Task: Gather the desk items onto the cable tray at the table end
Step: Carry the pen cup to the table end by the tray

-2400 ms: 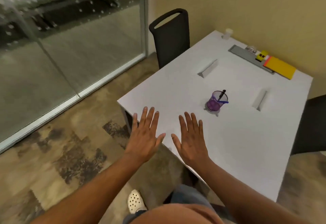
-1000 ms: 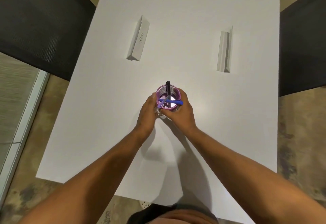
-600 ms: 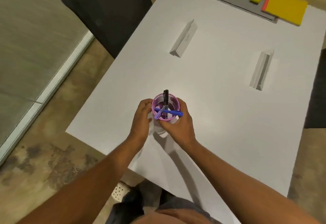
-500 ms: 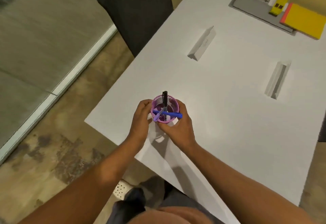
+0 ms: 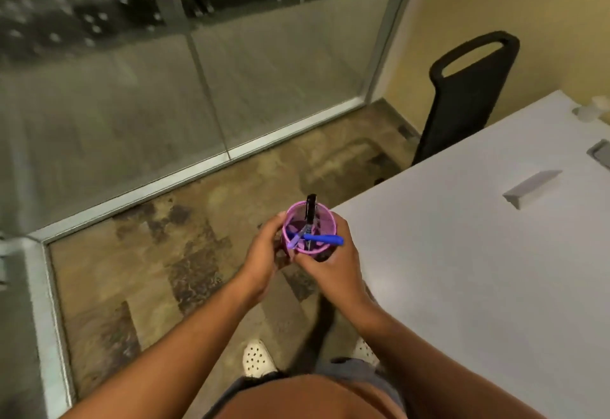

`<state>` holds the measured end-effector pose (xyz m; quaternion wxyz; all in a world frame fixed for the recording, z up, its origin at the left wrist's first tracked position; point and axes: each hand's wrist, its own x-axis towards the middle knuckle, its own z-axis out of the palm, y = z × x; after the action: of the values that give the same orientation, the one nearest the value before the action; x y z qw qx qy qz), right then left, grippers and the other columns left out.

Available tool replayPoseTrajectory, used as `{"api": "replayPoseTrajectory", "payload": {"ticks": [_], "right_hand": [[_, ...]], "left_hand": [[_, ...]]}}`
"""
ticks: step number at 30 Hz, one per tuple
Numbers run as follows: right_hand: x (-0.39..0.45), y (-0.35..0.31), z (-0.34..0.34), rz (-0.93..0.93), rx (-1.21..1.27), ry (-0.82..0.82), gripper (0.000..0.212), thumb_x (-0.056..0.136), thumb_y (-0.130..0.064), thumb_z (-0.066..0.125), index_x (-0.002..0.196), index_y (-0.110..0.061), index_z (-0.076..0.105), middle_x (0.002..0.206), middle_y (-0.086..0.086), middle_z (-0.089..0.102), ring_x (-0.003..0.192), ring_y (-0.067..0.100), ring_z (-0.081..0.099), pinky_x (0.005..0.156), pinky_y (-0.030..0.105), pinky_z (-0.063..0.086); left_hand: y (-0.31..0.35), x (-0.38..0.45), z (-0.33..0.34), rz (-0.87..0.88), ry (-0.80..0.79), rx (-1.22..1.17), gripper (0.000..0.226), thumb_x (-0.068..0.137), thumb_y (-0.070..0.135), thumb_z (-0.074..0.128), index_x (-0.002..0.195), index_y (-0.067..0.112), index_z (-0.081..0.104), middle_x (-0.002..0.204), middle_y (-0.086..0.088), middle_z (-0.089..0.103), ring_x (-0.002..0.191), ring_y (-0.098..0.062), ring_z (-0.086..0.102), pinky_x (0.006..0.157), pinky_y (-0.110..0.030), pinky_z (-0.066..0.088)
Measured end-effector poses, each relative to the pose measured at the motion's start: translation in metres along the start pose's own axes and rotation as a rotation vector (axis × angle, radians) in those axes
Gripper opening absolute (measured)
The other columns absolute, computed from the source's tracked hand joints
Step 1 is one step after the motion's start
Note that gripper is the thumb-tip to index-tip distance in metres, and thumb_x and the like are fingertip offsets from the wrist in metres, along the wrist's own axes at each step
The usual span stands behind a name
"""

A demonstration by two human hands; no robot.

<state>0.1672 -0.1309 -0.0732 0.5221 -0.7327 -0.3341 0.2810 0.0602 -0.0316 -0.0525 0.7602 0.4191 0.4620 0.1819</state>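
A purple mesh pen cup [image 5: 310, 220] with a black pen [image 5: 310, 209] and a blue pen [image 5: 321, 239] in it is held in the air, just off the white table's [image 5: 478, 270] near left corner. My left hand [image 5: 264, 258] grips the cup's left side and my right hand [image 5: 333, 263] grips its right side. A white folded name card [image 5: 531, 187] lies on the table further right. The grey cable tray [image 5: 600, 151] shows only as a corner at the right edge.
A black chair [image 5: 465, 95] stands at the table's far left side. A glass partition [image 5: 165, 71] with a metal floor rail runs along the left. A small white object [image 5: 591, 109] sits near the table's far corner. My white shoes [image 5: 257, 357] are on the patterned floor.
Both hands took hold of the pen cup and lifted it off the table, bringing it to the near left corner. The view has swung left towards the glass wall.
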Motion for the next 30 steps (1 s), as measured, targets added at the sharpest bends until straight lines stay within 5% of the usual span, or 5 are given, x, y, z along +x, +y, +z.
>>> {"api": "replayPoseTrajectory", "payload": {"ticks": [4, 12, 20, 25, 30], "right_hand": [[0.011, -0.03, 0.062, -0.05, 0.024, -0.135, 0.09, 0.069, -0.028, 0.095, 0.144, -0.043, 0.048, 0.133, -0.028, 0.061, 0.123, -0.006, 0.062, 0.093, 0.009, 0.052], [0.068, -0.064, 0.135, -0.082, 0.033, -0.198, 0.086, 0.064, -0.033, 0.098, 0.135, -0.046, 0.051, 0.124, -0.024, 0.07, 0.113, -0.003, 0.069, 0.085, 0.009, 0.054], [0.172, -0.085, 0.17, -0.067, 0.121, -0.161, 0.085, 0.065, -0.03, 0.096, 0.136, -0.043, 0.05, 0.124, -0.022, 0.071, 0.113, -0.001, 0.07, 0.088, 0.015, 0.057], [0.256, -0.103, 0.165, -0.055, 0.181, -0.128, 0.084, 0.069, -0.019, 0.095, 0.139, -0.033, 0.051, 0.129, -0.014, 0.071, 0.118, 0.007, 0.07, 0.099, 0.034, 0.06], [0.333, -0.112, 0.142, -0.066, 0.172, -0.105, 0.083, 0.072, -0.017, 0.095, 0.14, -0.033, 0.05, 0.126, -0.014, 0.073, 0.116, 0.01, 0.072, 0.099, 0.041, 0.061]], "left_hand": [[0.016, -0.008, -0.066, 0.034, 0.117, -0.096, 0.034, 0.105, 0.048, 0.049, 0.109, 0.032, 0.079, 0.1, 0.006, 0.081, 0.083, -0.01, 0.072, 0.068, -0.029, 0.055], [0.061, 0.02, -0.123, 0.093, 0.153, -0.168, 0.041, 0.108, 0.052, 0.043, 0.111, 0.037, 0.081, 0.105, 0.002, 0.083, 0.085, -0.008, 0.077, 0.062, -0.025, 0.059], [0.129, 0.112, -0.141, 0.125, 0.135, -0.096, 0.037, 0.108, 0.051, 0.043, 0.115, 0.041, 0.078, 0.113, 0.001, 0.082, 0.092, -0.011, 0.078, 0.07, -0.031, 0.061], [0.19, 0.178, -0.128, 0.132, 0.091, -0.043, 0.044, 0.092, 0.066, 0.051, 0.118, 0.042, 0.078, 0.116, 0.001, 0.081, 0.097, -0.015, 0.077, 0.082, -0.04, 0.062], [0.238, 0.244, -0.1, 0.129, 0.016, -0.027, 0.043, 0.088, 0.069, 0.054, 0.111, 0.041, 0.078, 0.114, 0.004, 0.081, 0.087, -0.01, 0.077, 0.07, -0.032, 0.06]]}}
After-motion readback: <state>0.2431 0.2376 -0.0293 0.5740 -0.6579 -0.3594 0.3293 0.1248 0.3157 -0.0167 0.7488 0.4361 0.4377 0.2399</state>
